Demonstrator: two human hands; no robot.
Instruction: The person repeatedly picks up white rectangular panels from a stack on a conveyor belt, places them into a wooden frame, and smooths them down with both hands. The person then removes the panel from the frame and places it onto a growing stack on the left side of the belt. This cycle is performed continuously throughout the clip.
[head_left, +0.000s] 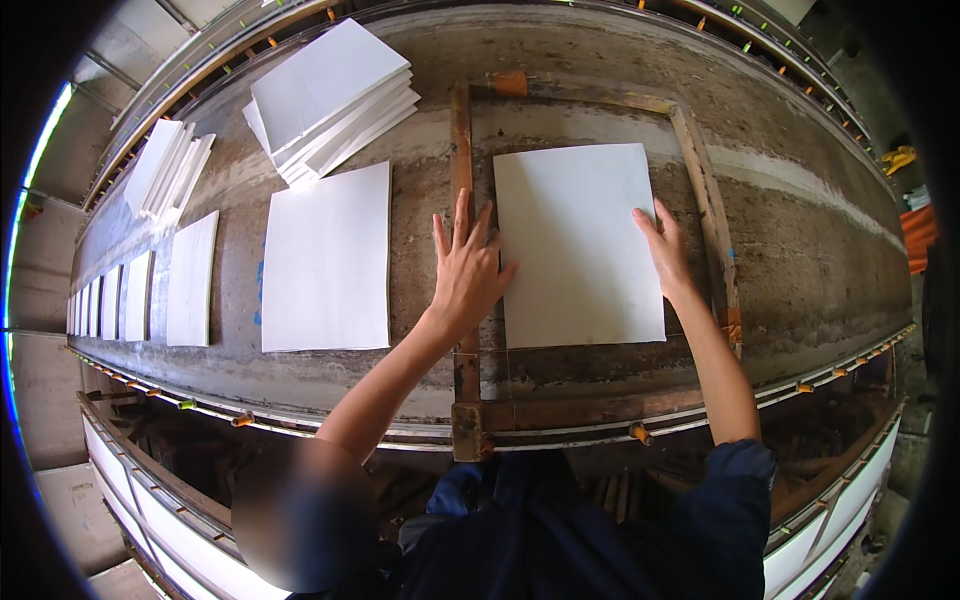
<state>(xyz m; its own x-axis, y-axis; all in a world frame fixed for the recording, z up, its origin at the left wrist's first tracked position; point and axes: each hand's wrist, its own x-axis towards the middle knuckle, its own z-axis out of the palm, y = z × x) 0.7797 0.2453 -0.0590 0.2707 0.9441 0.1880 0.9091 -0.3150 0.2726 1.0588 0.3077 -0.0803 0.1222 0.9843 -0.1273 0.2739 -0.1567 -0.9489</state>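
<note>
At the centre of the frame a flat white rectangular sheet point(580, 245) lies inside a rusty rectangular metal frame point(462, 250), the left hand point(468, 272) pressing open-palmed at its left edge, the right hand point(662, 245) flat on its right edge, neither gripping.

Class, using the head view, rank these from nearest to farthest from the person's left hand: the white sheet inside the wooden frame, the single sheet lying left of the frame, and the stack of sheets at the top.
From the left hand:
1. White sheet in the wooden frame, just right of the fingertips.
2. Single sheet, to the left.
3. Stack of sheets, up and left, farthest.
</note>
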